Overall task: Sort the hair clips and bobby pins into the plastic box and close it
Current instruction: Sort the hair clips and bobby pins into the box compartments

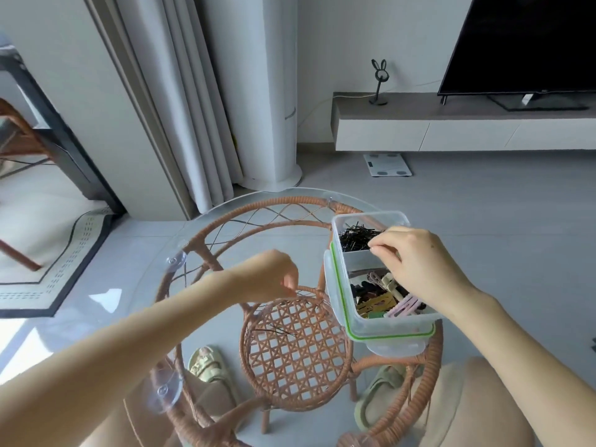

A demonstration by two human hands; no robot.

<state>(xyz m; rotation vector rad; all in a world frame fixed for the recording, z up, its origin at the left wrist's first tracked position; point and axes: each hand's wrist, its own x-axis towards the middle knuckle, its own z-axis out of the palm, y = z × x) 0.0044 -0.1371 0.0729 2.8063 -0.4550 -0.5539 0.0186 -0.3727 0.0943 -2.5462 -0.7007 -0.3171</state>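
Note:
A clear plastic box (342,279) with a green-sealed lid under it stands on the right of the round glass table (154,253). Its far compartment holds black bobby pins (354,237); its near one holds mixed hair clips (380,301). My right hand (416,262) hovers over the box, its fingertips pinched together above the bobby pin compartment; whatever they hold is too small to see. My left hand (274,275) is curled over the table's middle, pinching thin black bobby pins at the glass. A few loose bobby pins (274,331) lie on the glass nearer me.
The table has a wicker frame (206,250) and a lower wicker shelf (296,353) under the glass. Slippers (209,369) are on the floor beneath. A curtain, a white column, a TV bench with a black TV and a floor scale stand beyond.

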